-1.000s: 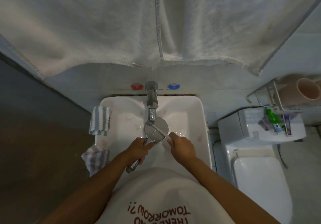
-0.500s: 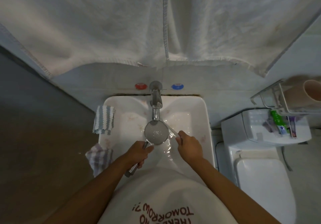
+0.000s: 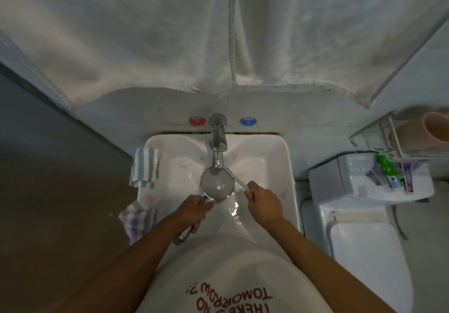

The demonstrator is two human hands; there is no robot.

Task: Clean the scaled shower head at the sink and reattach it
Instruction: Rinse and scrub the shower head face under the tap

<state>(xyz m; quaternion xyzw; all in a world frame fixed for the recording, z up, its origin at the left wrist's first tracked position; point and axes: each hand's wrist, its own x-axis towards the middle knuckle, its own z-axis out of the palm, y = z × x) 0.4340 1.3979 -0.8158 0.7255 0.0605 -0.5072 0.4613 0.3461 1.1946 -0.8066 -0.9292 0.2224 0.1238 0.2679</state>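
A round chrome shower head [image 3: 217, 183] lies face up over the white sink [image 3: 283, 167], right under the tap spout [image 3: 218, 147]. Water runs onto its face. My left hand [image 3: 193, 211] grips its metal handle, whose end sticks out below my wrist. My right hand [image 3: 263, 202] holds a white toothbrush [image 3: 235, 177] whose bristle end rests at the head's upper right rim.
A striped cloth [image 3: 145, 168] hangs over the sink's left rim and a checked cloth [image 3: 137, 218] lies lower on that side. A large white towel [image 3: 194, 33] hangs above. A toilet [image 3: 364, 252] stands to the right, under a wire rack [image 3: 398, 142] with a cup.
The toothbrush has left the middle of the shower head's face and now touches its upper right rim. The head has shifted slightly under the spout, with water running over it.
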